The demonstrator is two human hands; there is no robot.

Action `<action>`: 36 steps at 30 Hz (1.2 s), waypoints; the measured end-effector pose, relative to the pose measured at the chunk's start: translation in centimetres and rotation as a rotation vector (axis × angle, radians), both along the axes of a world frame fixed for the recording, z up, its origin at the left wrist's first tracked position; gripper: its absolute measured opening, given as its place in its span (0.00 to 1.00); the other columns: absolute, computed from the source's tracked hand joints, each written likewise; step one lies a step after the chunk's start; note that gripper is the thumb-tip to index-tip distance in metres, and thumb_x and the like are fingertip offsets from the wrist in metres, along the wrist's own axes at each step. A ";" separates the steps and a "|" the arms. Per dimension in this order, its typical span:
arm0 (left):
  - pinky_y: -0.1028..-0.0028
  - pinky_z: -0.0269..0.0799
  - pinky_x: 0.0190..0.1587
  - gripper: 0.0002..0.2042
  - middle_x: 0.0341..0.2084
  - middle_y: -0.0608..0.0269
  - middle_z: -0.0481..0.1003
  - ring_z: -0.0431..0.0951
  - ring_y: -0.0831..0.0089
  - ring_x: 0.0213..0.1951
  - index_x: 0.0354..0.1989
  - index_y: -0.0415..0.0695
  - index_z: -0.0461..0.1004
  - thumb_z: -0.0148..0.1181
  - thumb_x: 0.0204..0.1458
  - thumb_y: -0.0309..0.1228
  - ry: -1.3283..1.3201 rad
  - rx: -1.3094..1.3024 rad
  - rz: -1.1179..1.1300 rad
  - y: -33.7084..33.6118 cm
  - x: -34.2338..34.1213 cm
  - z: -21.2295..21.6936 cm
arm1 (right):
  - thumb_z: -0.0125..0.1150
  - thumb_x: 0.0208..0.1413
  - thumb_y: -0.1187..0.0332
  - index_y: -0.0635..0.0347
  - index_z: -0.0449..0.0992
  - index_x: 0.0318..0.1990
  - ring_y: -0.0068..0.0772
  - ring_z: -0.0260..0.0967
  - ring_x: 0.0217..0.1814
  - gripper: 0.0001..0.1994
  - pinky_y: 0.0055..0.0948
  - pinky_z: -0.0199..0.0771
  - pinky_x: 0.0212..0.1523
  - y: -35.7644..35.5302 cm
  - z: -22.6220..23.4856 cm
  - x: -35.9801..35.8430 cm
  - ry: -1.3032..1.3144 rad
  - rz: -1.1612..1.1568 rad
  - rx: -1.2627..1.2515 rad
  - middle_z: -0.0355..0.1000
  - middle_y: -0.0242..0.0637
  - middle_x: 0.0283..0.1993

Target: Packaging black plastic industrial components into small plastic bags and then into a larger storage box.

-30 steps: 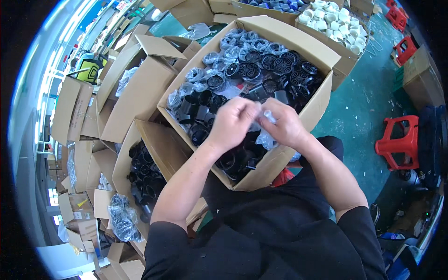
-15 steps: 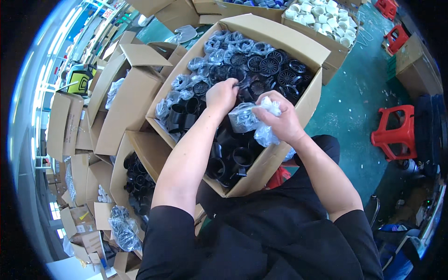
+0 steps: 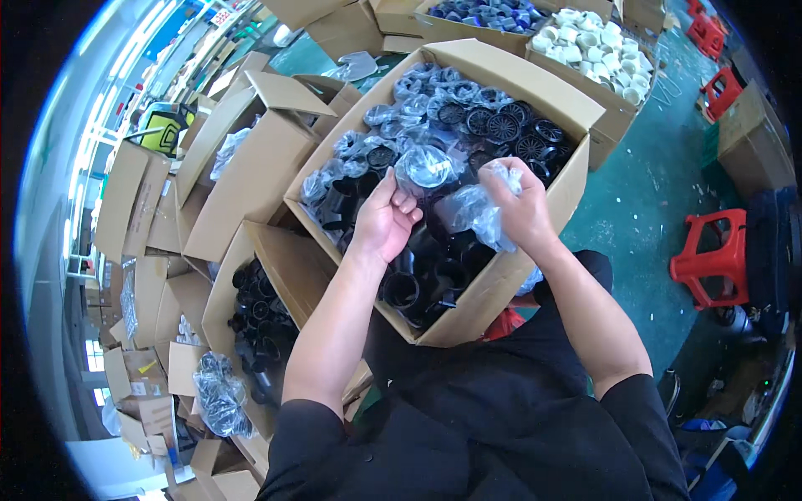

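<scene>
A large open cardboard box (image 3: 501,288) in front of me holds many round black plastic parts, several wrapped in clear plastic bags. My left hand (image 3: 383,219) rests inside the box, fingertips touching a bagged black part (image 3: 424,167). My right hand (image 3: 522,209) grips crumpled clear plastic bags (image 3: 474,210) above the box's near right side. Bare black parts (image 3: 418,280) lie below both hands.
Another open box of black parts (image 3: 255,313) sits at my lower left, with empty cardboard boxes (image 3: 251,159) beyond it. Boxes of white parts (image 3: 595,37) and blue parts (image 3: 493,15) stand at the back. A red stool (image 3: 710,259) stands on the green floor at right.
My hands have drawn apart: the left has gone down to a bagged part in the box, and the right has kept the clear bags and shifted slightly right.
</scene>
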State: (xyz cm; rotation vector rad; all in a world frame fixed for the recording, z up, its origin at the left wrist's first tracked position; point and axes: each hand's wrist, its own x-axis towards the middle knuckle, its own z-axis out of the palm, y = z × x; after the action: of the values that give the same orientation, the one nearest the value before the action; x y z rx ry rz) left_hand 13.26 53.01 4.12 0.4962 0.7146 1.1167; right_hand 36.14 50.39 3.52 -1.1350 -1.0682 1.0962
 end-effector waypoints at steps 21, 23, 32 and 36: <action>0.75 0.68 0.29 0.10 0.21 0.68 0.70 0.69 0.76 0.24 0.38 0.43 0.76 0.56 0.63 0.36 0.947 0.120 0.208 -3.8 -1.6 0.2 | 0.56 0.62 0.69 0.61 0.76 0.36 0.23 0.66 0.29 0.06 0.25 0.68 0.32 -1.5 5.2 0.5 -0.215 0.091 0.135 0.75 0.32 0.32; 0.73 0.70 0.30 0.09 0.22 0.66 0.72 0.71 0.73 0.24 0.39 0.42 0.77 0.57 0.61 0.34 1.191 0.316 0.244 -2.4 -1.9 0.0 | 0.56 0.61 0.70 0.60 0.76 0.36 0.21 0.64 0.29 0.05 0.23 0.67 0.32 -1.4 6.5 0.9 -0.052 0.034 0.117 0.74 0.30 0.31; 0.65 0.73 0.35 0.07 0.28 0.58 0.77 0.76 0.59 0.29 0.37 0.43 0.80 0.60 0.56 0.32 1.748 0.885 0.249 4.3 -1.2 -2.6 | 0.59 0.60 0.73 0.57 0.74 0.37 0.17 0.62 0.30 0.01 0.19 0.65 0.32 -0.1 -1.2 0.7 -0.040 0.114 0.089 0.70 0.26 0.29; 0.64 0.73 0.37 0.08 0.31 0.56 0.79 0.77 0.56 0.33 0.38 0.45 0.81 0.59 0.56 0.33 1.900 0.954 0.230 7.1 -0.4 -3.7 | 0.60 0.60 0.73 0.57 0.73 0.37 0.16 0.61 0.30 0.02 0.18 0.64 0.32 -0.3 -2.2 1.1 -0.019 0.099 0.010 0.68 0.25 0.30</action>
State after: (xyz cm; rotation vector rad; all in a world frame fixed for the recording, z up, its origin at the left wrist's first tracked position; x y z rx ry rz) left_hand 12.84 60.07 0.40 2.4808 1.8250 0.8600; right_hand 37.19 50.06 1.35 -1.0960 -1.1538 1.1580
